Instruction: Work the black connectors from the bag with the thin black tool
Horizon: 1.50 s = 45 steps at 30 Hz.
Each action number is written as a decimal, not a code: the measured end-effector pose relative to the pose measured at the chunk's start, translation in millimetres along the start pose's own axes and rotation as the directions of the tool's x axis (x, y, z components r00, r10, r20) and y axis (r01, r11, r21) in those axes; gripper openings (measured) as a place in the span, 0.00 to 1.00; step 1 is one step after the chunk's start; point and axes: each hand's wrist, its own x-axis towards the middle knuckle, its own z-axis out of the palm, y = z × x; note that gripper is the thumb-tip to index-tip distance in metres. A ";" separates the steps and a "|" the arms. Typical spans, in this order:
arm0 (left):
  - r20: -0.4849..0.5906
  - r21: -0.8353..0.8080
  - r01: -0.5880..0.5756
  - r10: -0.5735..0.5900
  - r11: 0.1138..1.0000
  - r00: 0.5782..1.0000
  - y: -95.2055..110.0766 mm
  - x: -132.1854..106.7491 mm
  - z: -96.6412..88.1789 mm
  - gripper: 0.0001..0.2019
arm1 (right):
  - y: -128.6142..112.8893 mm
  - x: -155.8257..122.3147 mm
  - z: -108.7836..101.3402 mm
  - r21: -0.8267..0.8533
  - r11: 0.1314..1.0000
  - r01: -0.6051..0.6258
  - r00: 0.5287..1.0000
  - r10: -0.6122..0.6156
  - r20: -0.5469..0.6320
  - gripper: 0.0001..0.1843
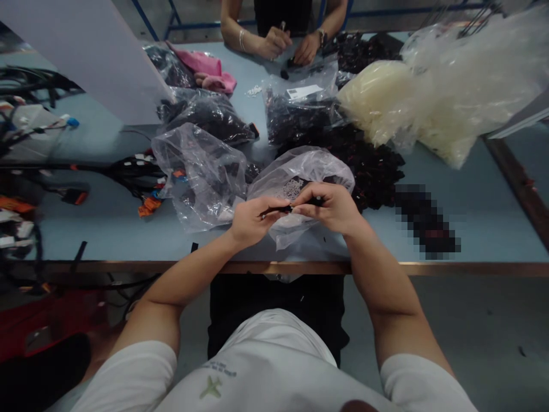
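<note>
Close together above the front of the table, my two hands meet at a small black part. My left hand [253, 219] pinches this black part [275, 211] between thumb and fingers. My right hand [332, 209] is closed, its thumb and forefinger pressed together at the part's right end. A dark, thin object [316, 201] shows across the right fingers; its kind cannot be made out. Just beyond lies an opened clear plastic bag [326, 163] with many tiny white pieces [292, 187] in it. Another crumpled clear bag [201, 183] lies beside my left hand.
Black parts [364, 166] are heaped behind my right hand. Bags of yellowish pieces [381, 94] stand at the back right. Wire harnesses [124, 169] with orange connectors lie left. Across the table, a co-worker's hands [277, 43] handle a small dark piece.
</note>
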 end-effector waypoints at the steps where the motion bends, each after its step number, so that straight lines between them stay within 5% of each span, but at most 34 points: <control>1: -0.007 -0.032 0.025 -0.026 0.999 1.000 -0.3 -0.4 0.9 0.14 | -0.1 -0.1 -0.1 0.006 1.000 -0.001 1.000 0.002 -0.006 0.19; 18: -0.010 -0.036 0.056 -0.056 0.998 0.998 0.3 -0.5 2.1 0.15 | 1.1 -0.4 0.0 -0.019 0.999 0.032 0.999 -0.032 0.005 0.16; 29: -0.015 -0.004 0.020 -0.020 1.000 1.000 -3.1 0.3 4.0 0.17 | 4.6 0.2 -1.2 -0.086 0.984 0.157 0.988 -0.157 0.014 0.09; 32: -0.013 0.044 -0.045 0.045 0.998 0.999 -3.6 0.3 2.8 0.14 | 4.4 1.3 0.7 -0.030 0.995 0.096 0.995 -0.095 0.022 0.10; 36: 0.012 0.072 -0.140 0.140 0.988 0.990 -7.7 -1.0 1.8 0.11 | 1.6 5.0 6.3 0.171 0.976 -0.134 0.987 0.117 0.107 0.16; 40: 0.014 0.050 -0.026 0.026 0.998 1.000 -9.5 -2.5 4.4 0.13 | 2.3 9.2 9.1 0.243 0.948 -0.205 0.977 0.184 0.108 0.20; 45: -0.005 -0.173 0.089 -0.091 0.981 0.996 -0.9 -1.8 7.2 0.17 | 12.0 10.5 -0.5 0.017 0.998 -0.060 0.998 0.060 -0.010 0.14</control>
